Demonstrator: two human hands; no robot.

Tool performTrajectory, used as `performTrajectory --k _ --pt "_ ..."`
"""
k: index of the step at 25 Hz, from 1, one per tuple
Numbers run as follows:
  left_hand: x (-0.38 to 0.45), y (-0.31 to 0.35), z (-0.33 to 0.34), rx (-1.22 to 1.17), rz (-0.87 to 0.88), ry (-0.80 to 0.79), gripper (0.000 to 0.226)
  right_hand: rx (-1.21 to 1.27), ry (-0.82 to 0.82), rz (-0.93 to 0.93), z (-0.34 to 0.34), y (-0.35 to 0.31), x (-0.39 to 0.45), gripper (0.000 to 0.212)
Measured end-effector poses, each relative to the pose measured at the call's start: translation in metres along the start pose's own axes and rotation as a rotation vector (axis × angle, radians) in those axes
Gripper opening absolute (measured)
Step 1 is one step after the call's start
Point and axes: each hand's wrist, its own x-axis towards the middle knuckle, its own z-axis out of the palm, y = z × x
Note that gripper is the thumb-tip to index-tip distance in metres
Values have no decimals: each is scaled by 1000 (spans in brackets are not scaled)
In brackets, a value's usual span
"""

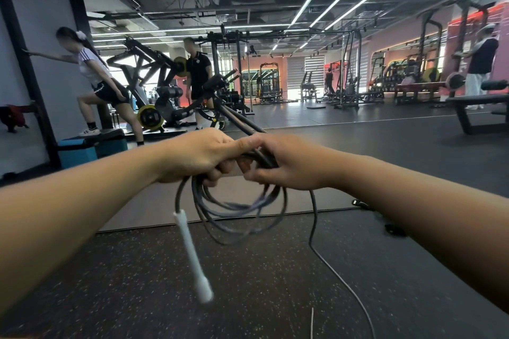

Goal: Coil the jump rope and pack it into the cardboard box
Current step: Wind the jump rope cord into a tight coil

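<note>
Both hands are raised at mid-frame with knuckles nearly touching, and both are closed on the jump rope (237, 209). The left hand (197, 157) is a closed fist around the top of the gathered loops, thumb pressed forward against the right hand's fingers. The right hand (286, 164) pinches the same bundle from the other side, fingers curled under the dark cord. Below the hands the cord hangs in several loose, uneven loops, partly blurred. A white handle (192, 253) dangles from the left side of the bundle, tilted, its thicker end lowest, clear of the floor (137, 283). From under the right hand a single strand drops, bends and trails away across the floor toward the lower right edge of the frame, where it leaves view; a short pale piece of cord shows at the bottom edge, and whether it joins that strand cannot be told. The floor is dark speckled rubber, with a smooth grey mat (143, 206) lying directly beyond the loops. Background: one person steps onto a blue box (82, 150) at left while leaning a hand on the wall, a second person stands beside weight machines (154, 102), and a third stands at far right near a bench (476, 107).
</note>
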Motion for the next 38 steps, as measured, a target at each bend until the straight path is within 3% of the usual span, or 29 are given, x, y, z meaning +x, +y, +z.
performTrajectory --k 2,4,6,9,16,21,25,34,38 --pt "-2 1 -11 425 5 29 64 3 19 105 -1 10 -8 47" --pt "-8 -9 -20 673 -32 8 67 254 36 313 -17 19 -22 48" --pt "-15 -24 -27 529 -102 17 63 329 10 413 -30 31 -36 40" --pt "-21 -36 -34 101 -107 133 55 311 23 453 -30 45 -49 53" --pt "-15 -30 -26 -641 103 426 53 544 167 548 -10 56 -63 58" --pt "-8 -19 -37 -1092 207 632 55 737 211 558 13 67 -79 46" --pt "1 5 -37 -1165 256 666 54 869 308 554 51 63 -79 26" --pt "14 30 -40 -903 242 629 51 965 397 438 42 49 -31 27" --pt "17 32 -36 -966 250 638 53 948 432 382 38 45 -16 27"
